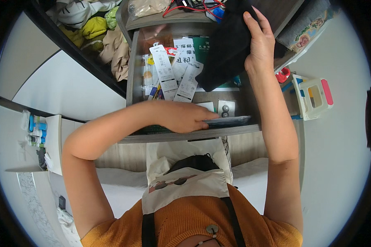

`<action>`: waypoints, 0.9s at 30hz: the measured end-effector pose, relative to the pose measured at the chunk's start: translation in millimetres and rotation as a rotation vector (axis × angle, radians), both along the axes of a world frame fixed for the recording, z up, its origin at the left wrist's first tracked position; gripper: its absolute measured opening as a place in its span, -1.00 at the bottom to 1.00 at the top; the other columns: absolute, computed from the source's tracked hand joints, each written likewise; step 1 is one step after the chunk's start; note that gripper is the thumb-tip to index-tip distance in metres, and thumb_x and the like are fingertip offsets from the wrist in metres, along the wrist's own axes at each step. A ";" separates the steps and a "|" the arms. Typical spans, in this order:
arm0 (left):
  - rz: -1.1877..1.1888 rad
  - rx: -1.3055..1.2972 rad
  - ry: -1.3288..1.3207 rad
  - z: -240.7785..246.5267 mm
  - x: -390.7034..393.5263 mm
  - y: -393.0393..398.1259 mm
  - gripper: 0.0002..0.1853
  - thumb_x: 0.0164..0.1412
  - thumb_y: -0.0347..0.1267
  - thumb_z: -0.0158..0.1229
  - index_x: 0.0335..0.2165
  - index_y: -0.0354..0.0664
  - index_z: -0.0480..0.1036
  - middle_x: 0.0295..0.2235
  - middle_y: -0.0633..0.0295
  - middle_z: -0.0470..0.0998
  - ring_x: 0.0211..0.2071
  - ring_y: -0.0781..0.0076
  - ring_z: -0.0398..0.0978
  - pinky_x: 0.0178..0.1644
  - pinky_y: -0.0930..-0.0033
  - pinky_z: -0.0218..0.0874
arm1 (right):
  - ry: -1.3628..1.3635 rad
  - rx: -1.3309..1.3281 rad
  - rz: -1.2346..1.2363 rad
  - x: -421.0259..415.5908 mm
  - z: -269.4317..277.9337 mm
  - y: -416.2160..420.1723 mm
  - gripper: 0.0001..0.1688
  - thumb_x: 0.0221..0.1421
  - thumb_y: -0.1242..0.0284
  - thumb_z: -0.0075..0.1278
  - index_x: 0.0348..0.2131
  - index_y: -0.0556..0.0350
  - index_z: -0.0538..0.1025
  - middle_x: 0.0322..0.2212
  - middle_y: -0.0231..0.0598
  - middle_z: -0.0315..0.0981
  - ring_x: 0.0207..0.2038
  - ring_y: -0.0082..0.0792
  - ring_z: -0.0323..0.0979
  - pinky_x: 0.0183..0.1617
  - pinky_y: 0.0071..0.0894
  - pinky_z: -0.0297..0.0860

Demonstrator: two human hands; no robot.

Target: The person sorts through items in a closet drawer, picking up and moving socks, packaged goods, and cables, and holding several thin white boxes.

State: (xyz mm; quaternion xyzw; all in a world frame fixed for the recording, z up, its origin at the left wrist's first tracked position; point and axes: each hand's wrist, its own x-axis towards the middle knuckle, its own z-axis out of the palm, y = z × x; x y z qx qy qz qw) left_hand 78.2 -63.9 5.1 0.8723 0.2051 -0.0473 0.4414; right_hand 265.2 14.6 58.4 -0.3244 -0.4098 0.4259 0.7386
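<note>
An open wooden drawer [190,135] is in front of me. Inside its front edge, my left hand [184,117] pinches the end of a flat dark packet [228,121] with a shiny plastic surface. My right hand [261,46] is raised over the drawer's right side and grips a black cloth item [228,49], which hangs over the contents. Two long white printed packages [164,71] lie crosswise among pens [156,92] and papers. Near the front right is a small white card [230,105] bearing round metallic pieces. The cloth hides part of a green printed booklet [202,46].
Above the drawer, a shelf [160,21] holds red cable [191,10] and a plastic bag [148,7]. Crumpled clothes [94,29] fill a compartment at upper left. A white plastic step stool [313,95] stands on the right. Several small bottles [38,132] are at far left.
</note>
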 end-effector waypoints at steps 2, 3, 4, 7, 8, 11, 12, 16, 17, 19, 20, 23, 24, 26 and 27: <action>-0.026 -0.045 -0.009 -5.0 -4.0 -1.1 -0.61 0.22 -0.42 -0.13 0.03 -0.22 0.23 -0.10 -0.04 0.35 -0.07 0.08 0.33 0.03 0.24 0.13 | 0.015 -0.028 0.029 -1.0 -3.0 0.3 -0.61 -0.02 0.50 0.09 -0.13 0.13 0.43 -0.31 -0.25 0.49 -0.27 -0.45 0.46 -0.19 -0.54 0.38; -0.024 -0.017 -0.004 -4.8 -5.0 0.3 -0.63 0.22 -0.42 -0.12 0.01 -0.23 0.26 -0.13 -0.03 0.36 -0.08 0.08 0.33 0.02 0.24 0.14 | 0.027 -0.043 0.047 -2.3 -2.9 -0.5 -0.62 -0.02 0.51 0.09 -0.14 0.15 0.43 -0.31 -0.24 0.49 -0.29 -0.43 0.46 -0.20 -0.52 0.39; -0.022 0.012 0.001 -4.9 -6.3 1.3 -0.65 0.22 -0.41 -0.11 -0.02 -0.24 0.29 -0.15 -0.02 0.37 -0.10 0.08 0.34 0.01 0.24 0.15 | 0.038 -0.058 0.066 -3.7 -2.8 -0.9 -0.62 -0.02 0.52 0.09 -0.14 0.17 0.43 -0.32 -0.22 0.48 -0.31 -0.42 0.46 -0.22 -0.50 0.39; 0.014 0.098 0.012 -1.2 -9.6 2.4 -0.71 0.19 -0.40 -0.08 -0.12 -0.26 0.38 -0.22 0.02 0.39 -0.14 0.08 0.36 -0.03 0.24 0.17 | 0.015 -0.103 0.075 -6.7 -8.1 0.0 -0.62 -0.04 0.53 0.11 -0.16 0.18 0.44 -0.32 -0.23 0.47 -0.33 -0.47 0.45 -0.25 -0.55 0.38; 0.031 0.127 0.015 0.2 -10.9 2.7 -0.72 0.18 -0.40 -0.06 -0.15 -0.27 0.40 -0.24 0.03 0.39 -0.15 0.08 0.36 -0.05 0.24 0.18 | 0.010 -0.105 0.081 -9.0 -8.6 -1.7 -0.63 -0.04 0.52 0.11 -0.17 0.18 0.44 -0.33 -0.25 0.47 -0.34 -0.49 0.45 -0.27 -0.56 0.38; 0.153 0.208 -0.018 3.8 -19.0 9.8 -0.75 0.16 -0.39 -0.03 -0.20 -0.25 0.43 -0.28 0.06 0.39 -0.20 0.10 0.38 -0.09 0.23 0.19 | -0.009 -0.134 0.102 -12.1 -10.2 -1.5 -0.64 -0.04 0.52 0.11 -0.17 0.18 0.45 -0.33 -0.25 0.47 -0.35 -0.49 0.45 -0.28 -0.56 0.38; 0.211 0.287 -0.006 4.5 -23.0 12.8 -0.77 0.14 -0.39 -0.01 -0.22 -0.22 0.44 -0.28 0.09 0.40 -0.22 0.10 0.40 -0.12 0.23 0.21 | -0.001 -0.136 0.095 -12.2 -10.6 -1.5 -0.64 -0.04 0.52 0.11 -0.18 0.18 0.45 -0.34 -0.25 0.47 -0.35 -0.50 0.45 -0.29 -0.57 0.38; 0.272 0.474 0.066 13.7 -41.6 26.0 -0.76 0.09 -0.39 0.02 -0.23 -0.20 0.44 -0.28 0.08 0.44 -0.23 0.07 0.42 -0.15 0.21 0.24 | 0.029 -0.088 0.047 -9.2 -9.4 1.0 -0.63 -0.04 0.52 0.10 -0.16 0.16 0.44 -0.36 -0.24 0.48 -0.37 -0.49 0.45 -0.31 -0.57 0.38; 0.290 0.514 0.107 11.8 -45.6 28.9 -0.75 0.09 -0.37 0.03 -0.23 -0.20 0.44 -0.30 0.06 0.46 -0.24 0.05 0.43 -0.16 0.21 0.25 | 0.036 -0.093 0.047 -8.3 -8.7 1.0 -0.63 -0.03 0.52 0.10 -0.16 0.16 0.43 -0.36 -0.24 0.48 -0.38 -0.49 0.45 -0.31 -0.56 0.39; 0.322 0.594 0.187 10.2 -49.9 33.8 -0.73 0.07 -0.34 0.05 -0.23 -0.20 0.44 -0.34 0.03 0.49 -0.27 0.02 0.45 -0.17 0.19 0.26 | 0.047 -0.102 0.041 -5.7 -9.3 2.6 -0.62 -0.03 0.52 0.11 -0.16 0.16 0.43 -0.36 -0.24 0.48 -0.38 -0.48 0.45 -0.31 -0.55 0.39; 0.380 0.641 0.258 9.3 -50.6 33.8 -0.71 0.06 -0.27 0.08 -0.30 -0.25 0.44 -0.42 -0.02 0.52 -0.32 -0.02 0.47 -0.21 0.12 0.28 | 0.044 -0.107 0.025 -5.3 -8.1 2.4 -0.63 -0.03 0.51 0.11 -0.16 0.17 0.43 -0.37 -0.23 0.48 -0.38 -0.48 0.45 -0.32 -0.55 0.39; 0.535 0.708 0.430 10.1 -47.6 31.8 -0.66 0.07 -0.19 0.07 -0.36 -0.29 0.43 -0.47 -0.05 0.52 -0.35 -0.03 0.48 -0.25 0.06 0.29 | 0.046 -0.118 0.026 -4.1 -11.3 4.6 -0.63 -0.03 0.52 0.10 -0.16 0.17 0.43 -0.37 -0.23 0.48 -0.38 -0.48 0.45 -0.33 -0.55 0.39; 0.553 0.693 0.431 8.8 -47.2 32.2 -0.64 0.07 -0.16 0.07 -0.37 -0.30 0.42 -0.47 -0.06 0.52 -0.35 -0.03 0.48 -0.26 0.06 0.29 | 0.048 -0.116 0.020 -4.2 -12.0 5.7 -0.63 -0.03 0.52 0.10 -0.16 0.17 0.43 -0.38 -0.24 0.48 -0.39 -0.48 0.45 -0.33 -0.54 0.39; 0.588 0.663 0.432 5.8 -46.3 33.3 -0.60 0.08 -0.11 0.06 -0.40 -0.30 0.40 -0.48 -0.08 0.51 -0.35 -0.01 0.49 -0.27 0.06 0.30 | 0.052 -0.113 0.008 -4.0 -13.0 7.6 -0.62 -0.03 0.52 0.10 -0.15 0.17 0.43 -0.39 -0.24 0.48 -0.39 -0.47 0.45 -0.34 -0.54 0.39; 0.578 0.663 0.429 6.9 -44.4 34.0 -0.57 0.07 -0.09 0.06 -0.39 -0.31 0.40 -0.47 -0.08 0.51 -0.34 -0.01 0.49 -0.27 0.07 0.30 | 0.048 -0.125 0.005 -3.3 -12.4 7.6 -0.62 -0.03 0.51 0.10 -0.15 0.17 0.42 -0.38 -0.24 0.47 -0.39 -0.47 0.45 -0.33 -0.54 0.38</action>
